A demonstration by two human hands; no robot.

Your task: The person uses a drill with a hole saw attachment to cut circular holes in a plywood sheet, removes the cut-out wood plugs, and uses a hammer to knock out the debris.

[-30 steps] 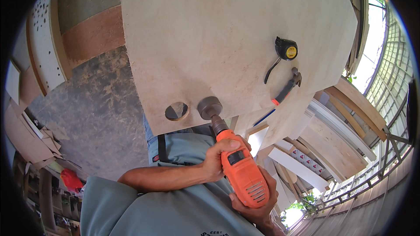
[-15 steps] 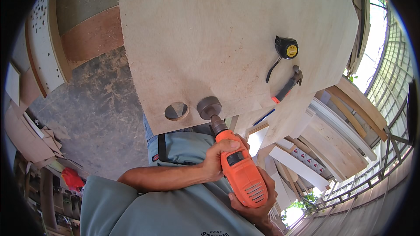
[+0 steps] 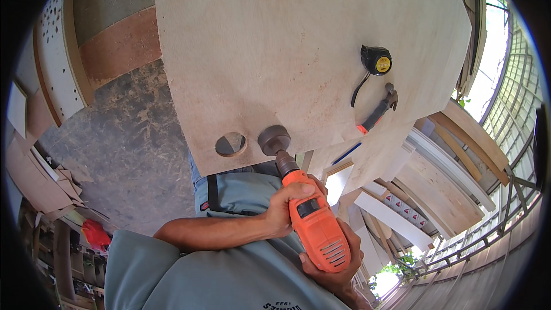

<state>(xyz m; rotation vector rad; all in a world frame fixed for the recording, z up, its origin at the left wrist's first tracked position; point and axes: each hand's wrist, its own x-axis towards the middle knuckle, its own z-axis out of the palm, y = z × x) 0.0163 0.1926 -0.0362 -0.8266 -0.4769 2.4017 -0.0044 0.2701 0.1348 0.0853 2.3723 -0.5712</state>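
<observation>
My left hand point(image 3: 280, 211) is wrapped round the front of an orange power drill point(image 3: 319, 231), just behind its chuck. Round the rear of the same drill, my right hand point(image 3: 348, 270) is closed; the drill's handle is hidden. A dark, cup-shaped hole saw point(image 3: 274, 139) is fitted in the chuck, its rim down at the face of a plywood sheet point(image 3: 252, 51) near the edge closest to me. Whether its teeth have entered the wood cannot be seen. Just left of the hole saw, a round hole point(image 3: 231, 145) passes through the sheet.
A black and yellow tape measure point(image 3: 376, 60) and a claw hammer point(image 3: 377, 110) lie on the right of the sheet. A blue pen point(image 3: 346, 153) rests on a lower board nearby. Stacked boards point(image 3: 436, 189) stand at the right, cardboard pieces point(image 3: 43, 181) at the left.
</observation>
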